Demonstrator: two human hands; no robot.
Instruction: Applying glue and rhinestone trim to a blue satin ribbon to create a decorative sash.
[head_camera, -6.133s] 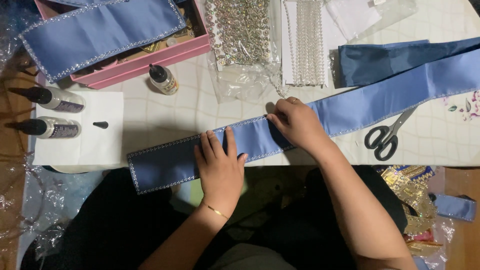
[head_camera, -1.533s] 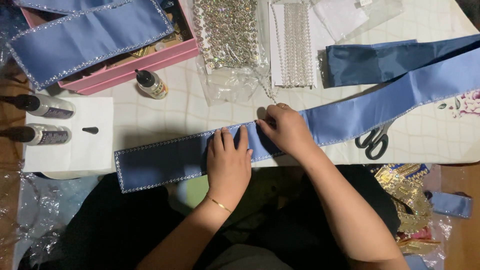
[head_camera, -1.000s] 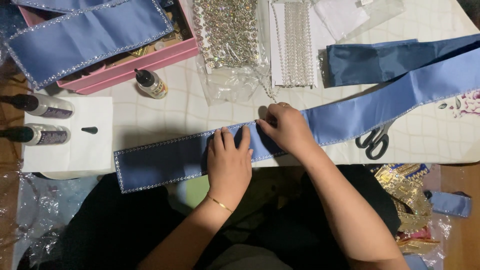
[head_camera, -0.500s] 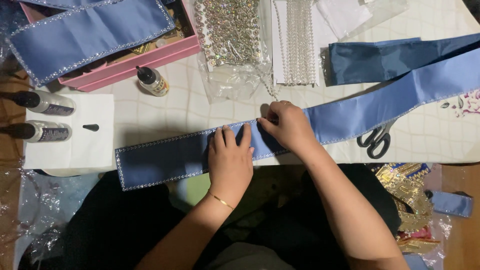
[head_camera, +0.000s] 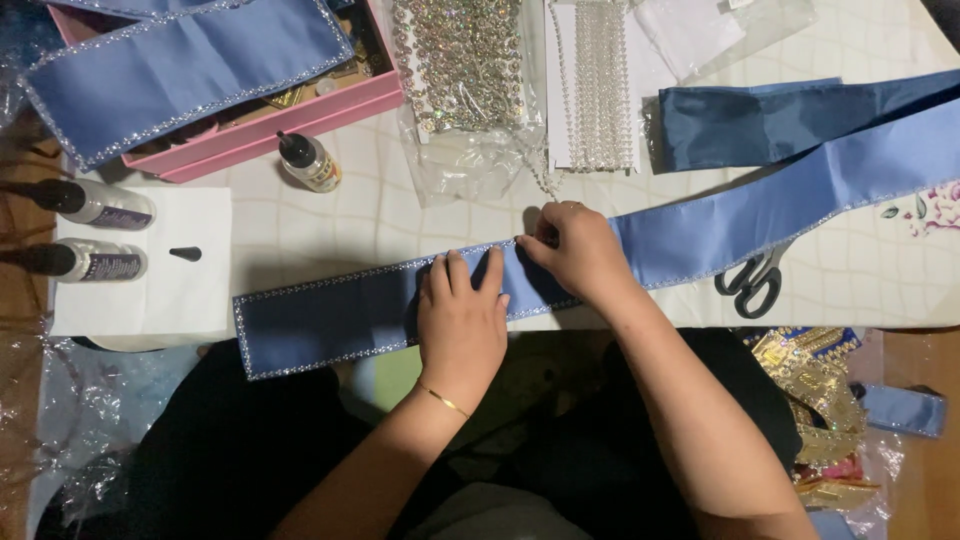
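Observation:
A long blue satin ribbon (head_camera: 330, 318) edged with small rhinestones lies across the near edge of the table (head_camera: 400, 215), running up to the right. My left hand (head_camera: 462, 318) rests flat on it, fingers spread, pressing it down. Just to the right, my right hand (head_camera: 575, 250) pinches the ribbon's far edge, where a thin strand of rhinestone trim (head_camera: 542, 180) hangs down from the bag above.
A pink box (head_camera: 265, 125) with another trimmed blue ribbon (head_camera: 180, 70) sits at the back left. A glue bottle (head_camera: 312, 163), two dark-tipped bottles (head_camera: 90, 203) by white paper (head_camera: 150, 265), bags of rhinestone trim (head_camera: 460, 70), pearl strands (head_camera: 598, 80), scissors (head_camera: 752, 283).
The ribbon and both hands have stayed almost in place; over six seconds the ribbon's left end has shifted slightly left. My right hand's fingers keep working along the far edge.

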